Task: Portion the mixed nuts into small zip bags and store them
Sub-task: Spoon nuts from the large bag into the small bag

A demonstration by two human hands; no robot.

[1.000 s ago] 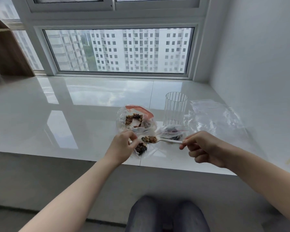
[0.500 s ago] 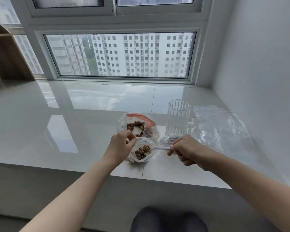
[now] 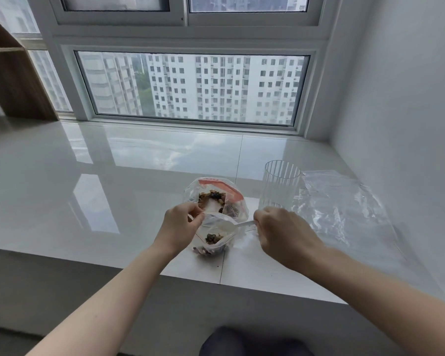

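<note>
A small clear zip bag [image 3: 216, 237] with mixed nuts at its bottom stands near the front edge of the white sill. My left hand [image 3: 179, 227] pinches its open rim on the left side. My right hand [image 3: 280, 232] grips the handle of a white plastic spoon [image 3: 242, 224], whose bowl reaches into the small bag's mouth. Just behind it sits a larger clear bag of mixed nuts [image 3: 216, 199] with a red zip strip, standing open.
A ribbed clear glass [image 3: 280, 186] stands right of the large bag, close behind my right hand. A flat heap of clear plastic bags [image 3: 344, 209] lies further right by the wall. A wooden shelf [image 3: 8, 80] stands far left. The sill's front edge [image 3: 242, 286] is near.
My right hand carried the loaded spoon leftward into the small bag's mouth. The nuts that were on the spoon now lie in the small bag. My left hand kept its hold on the rim.
</note>
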